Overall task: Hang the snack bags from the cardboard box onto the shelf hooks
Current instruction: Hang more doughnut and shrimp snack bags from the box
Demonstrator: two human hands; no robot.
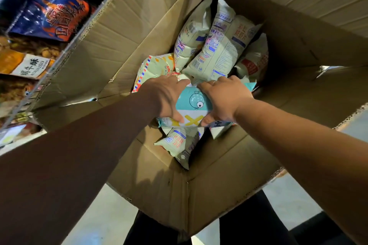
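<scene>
An open cardboard box (151, 181) stands on the floor below me, holding several pale snack bags. Both hands reach down into it. My left hand (169, 97) and my right hand (223, 101) grip the two sides of a teal and white snack bag (194, 105) with a round cartoon fish and yellow marks. Behind it lean cream bags with blue and purple print (219, 45). Another cream bag (182, 145) lies nearer me under the held one. A bag with a striped edge (153, 67) sits to the left.
The box flaps stand open on all sides, the left flap (119, 32) leaning toward a shelf. On that shelf at the left hang dark blue snack bags (51, 16) and orange ones (25, 63). Pale floor (107, 217) shows below the box.
</scene>
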